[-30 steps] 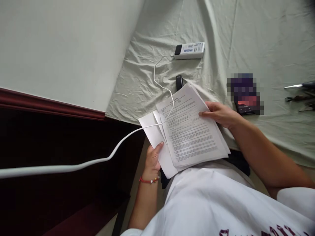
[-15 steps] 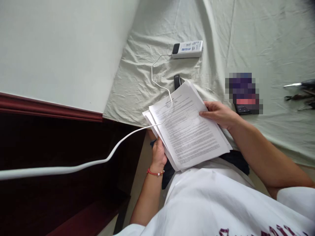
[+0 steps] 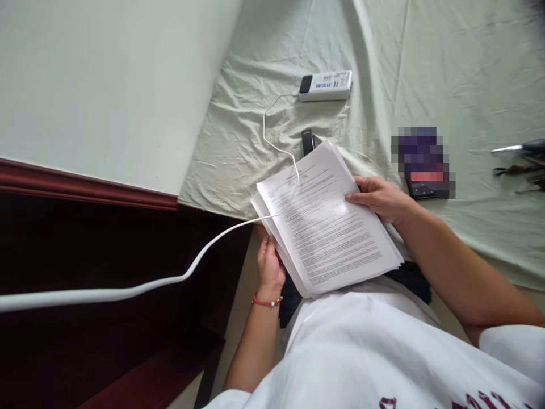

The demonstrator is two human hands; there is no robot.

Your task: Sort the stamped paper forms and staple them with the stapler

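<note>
A stack of printed paper sheets [image 3: 332,227] is tilted above my lap, its far end over the cloth-covered surface. My right hand [image 3: 381,196] grips the stack's right edge, thumb on top and the other fingers partly hidden underneath. At the left edge, my left hand [image 3: 271,267] has its fingers curled together against the sheets; a red bracelet circles that wrist. Some lower sheets stick out past the top one on the left. A white cable [image 3: 196,267] passes in front of the stack in the view.
A white power bank [image 3: 327,86] lies on the wrinkled pale green cloth [image 3: 238,119] with the cable plugged in. Beyond the stack is a small black object [image 3: 307,141]. At right are a phone [image 3: 421,187], partly blurred out, and keys [image 3: 522,167]. A dark red ledge [image 3: 85,190] runs at left.
My left hand has shifted slightly left and its fingertips show more at the paper edge. The protruding lower sheets sit closer in line with the stack. My right hand keeps its grip.
</note>
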